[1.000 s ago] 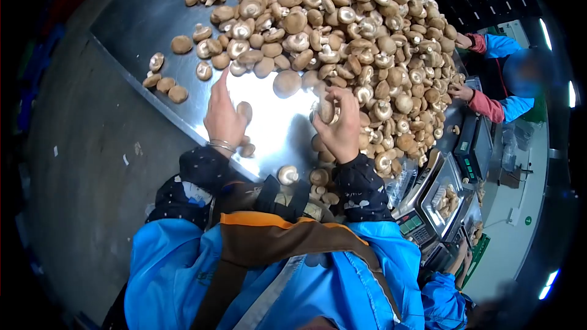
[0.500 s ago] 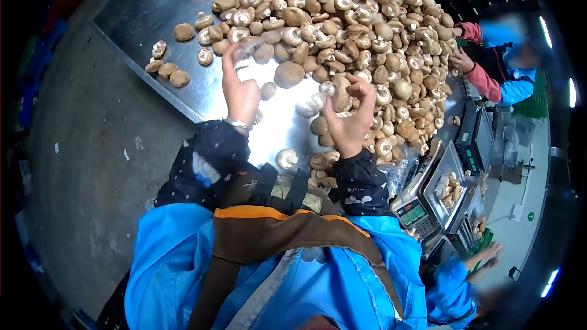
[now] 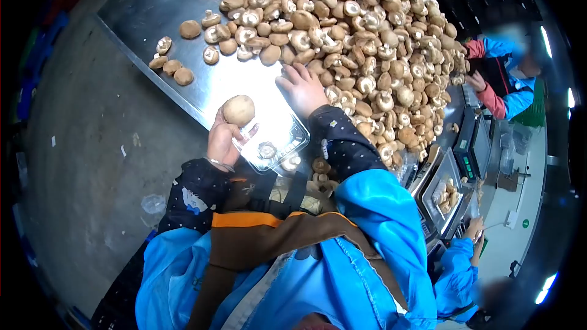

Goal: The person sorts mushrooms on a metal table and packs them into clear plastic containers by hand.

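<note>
My left hand (image 3: 224, 144) is closed around a large mushroom (image 3: 238, 110) with a smooth tan cap facing up. Against its thumb lies a clear plastic tray (image 3: 296, 149), which reaches toward my body; whether the hand also grips the tray is unclear. A dark-patterned mushroom (image 3: 267, 150) shows in or through the tray. My right hand (image 3: 306, 91) is at the near edge of the big mushroom pile (image 3: 373, 55), fingers apart and bent over it. Its fingertips are at the mushrooms, and I see nothing held in it.
Loose mushrooms (image 3: 182, 76) lie on the left of the metal table (image 3: 143, 30). Scales (image 3: 441, 198) stand at the right, one carrying a tray of mushrooms. One co-worker (image 3: 513, 79) reaches to the pile's far side; another (image 3: 458, 269) is at lower right.
My left hand has moved down and toward me and now has a large mushroom. My right hand has left the mushroom it held and shifted left to the pile's edge. The clear tray shows nearer my body.
</note>
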A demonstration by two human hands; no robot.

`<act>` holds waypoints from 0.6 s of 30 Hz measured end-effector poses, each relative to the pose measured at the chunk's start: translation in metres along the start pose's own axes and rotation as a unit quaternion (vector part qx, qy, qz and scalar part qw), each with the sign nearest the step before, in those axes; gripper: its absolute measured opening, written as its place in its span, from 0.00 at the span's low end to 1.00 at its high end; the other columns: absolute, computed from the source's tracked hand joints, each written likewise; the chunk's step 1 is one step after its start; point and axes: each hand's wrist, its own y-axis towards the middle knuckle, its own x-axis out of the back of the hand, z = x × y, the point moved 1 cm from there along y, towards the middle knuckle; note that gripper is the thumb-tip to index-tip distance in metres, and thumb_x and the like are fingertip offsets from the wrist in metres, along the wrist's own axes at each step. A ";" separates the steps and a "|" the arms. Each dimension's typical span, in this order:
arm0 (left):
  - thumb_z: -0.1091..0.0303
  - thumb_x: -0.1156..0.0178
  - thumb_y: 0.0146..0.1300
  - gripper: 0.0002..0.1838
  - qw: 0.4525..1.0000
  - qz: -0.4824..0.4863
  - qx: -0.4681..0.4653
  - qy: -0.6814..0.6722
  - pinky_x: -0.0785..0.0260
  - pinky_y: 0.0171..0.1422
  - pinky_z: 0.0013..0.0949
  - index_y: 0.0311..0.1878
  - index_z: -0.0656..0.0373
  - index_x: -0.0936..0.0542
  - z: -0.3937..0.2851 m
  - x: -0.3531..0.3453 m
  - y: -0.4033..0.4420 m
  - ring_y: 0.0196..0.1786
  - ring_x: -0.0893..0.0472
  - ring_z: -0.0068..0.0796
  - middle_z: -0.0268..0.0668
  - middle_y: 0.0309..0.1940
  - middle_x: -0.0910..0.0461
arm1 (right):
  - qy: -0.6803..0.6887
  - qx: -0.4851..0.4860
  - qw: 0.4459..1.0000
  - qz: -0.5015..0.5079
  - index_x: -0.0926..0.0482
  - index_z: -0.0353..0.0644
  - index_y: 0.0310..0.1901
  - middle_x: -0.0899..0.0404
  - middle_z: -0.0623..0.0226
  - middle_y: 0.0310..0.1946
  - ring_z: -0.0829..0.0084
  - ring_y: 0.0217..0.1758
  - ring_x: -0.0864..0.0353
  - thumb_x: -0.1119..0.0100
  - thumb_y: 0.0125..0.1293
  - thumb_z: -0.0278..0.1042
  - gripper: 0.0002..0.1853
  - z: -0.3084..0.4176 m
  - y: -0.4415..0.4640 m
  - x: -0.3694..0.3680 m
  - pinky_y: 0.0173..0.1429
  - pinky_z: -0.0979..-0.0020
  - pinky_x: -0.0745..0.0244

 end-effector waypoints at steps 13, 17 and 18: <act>0.78 0.54 0.52 0.27 0.993 0.059 0.101 0.006 0.30 0.58 0.34 0.59 0.55 0.33 0.022 -0.022 0.033 0.51 0.24 0.35 0.41 0.49 0.26 | 0.279 -0.151 0.948 0.012 0.26 0.42 0.44 0.28 0.58 0.49 0.53 0.50 0.28 0.28 0.45 0.49 0.28 0.086 -0.032 0.105 0.52 0.58 0.31; 0.77 0.56 0.48 0.32 0.995 0.081 0.044 0.029 0.31 0.62 0.46 0.62 0.54 0.35 0.038 -0.027 0.028 0.54 0.25 0.48 0.46 0.54 0.29 | 0.482 -0.260 0.831 -0.096 0.21 0.38 0.40 0.23 0.59 0.45 0.63 0.39 0.21 0.34 0.55 0.34 0.13 0.040 -0.056 0.114 0.46 0.66 0.26; 0.77 0.56 0.48 0.33 0.995 0.088 0.044 0.032 0.31 0.62 0.46 0.62 0.54 0.35 0.038 -0.028 0.027 0.54 0.25 0.48 0.46 0.55 0.30 | 0.352 -0.339 0.861 -0.139 0.21 0.37 0.39 0.22 0.58 0.44 0.67 0.39 0.21 0.33 0.54 0.31 0.12 0.016 -0.057 0.131 0.44 0.68 0.26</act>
